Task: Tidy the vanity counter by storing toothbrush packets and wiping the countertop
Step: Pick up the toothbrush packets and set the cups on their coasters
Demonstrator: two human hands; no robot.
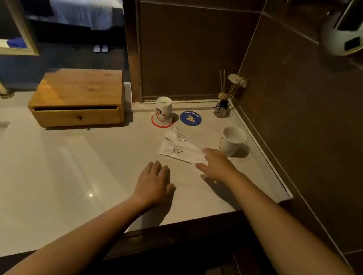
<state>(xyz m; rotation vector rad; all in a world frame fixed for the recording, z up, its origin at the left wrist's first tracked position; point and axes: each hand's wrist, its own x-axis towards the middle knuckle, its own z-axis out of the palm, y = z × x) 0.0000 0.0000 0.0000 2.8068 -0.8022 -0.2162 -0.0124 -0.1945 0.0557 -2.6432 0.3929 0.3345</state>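
Where the pale tabletop (78, 169) runs toward the tiled corner, two white toothbrush packets (178, 147) lie flat and overlapping, each printed "BRUSHING TEETH". Fingers spread, the right hand (215, 165) rests on their near end without gripping; the left hand (153, 183) lies flat and empty just beside. Behind them stand two cups, one upturned paper cup (163, 113) and one white cup (232, 140), one blue coaster (190, 118), one reed diffuser (222, 107), and one wooden drawer box (77, 99).
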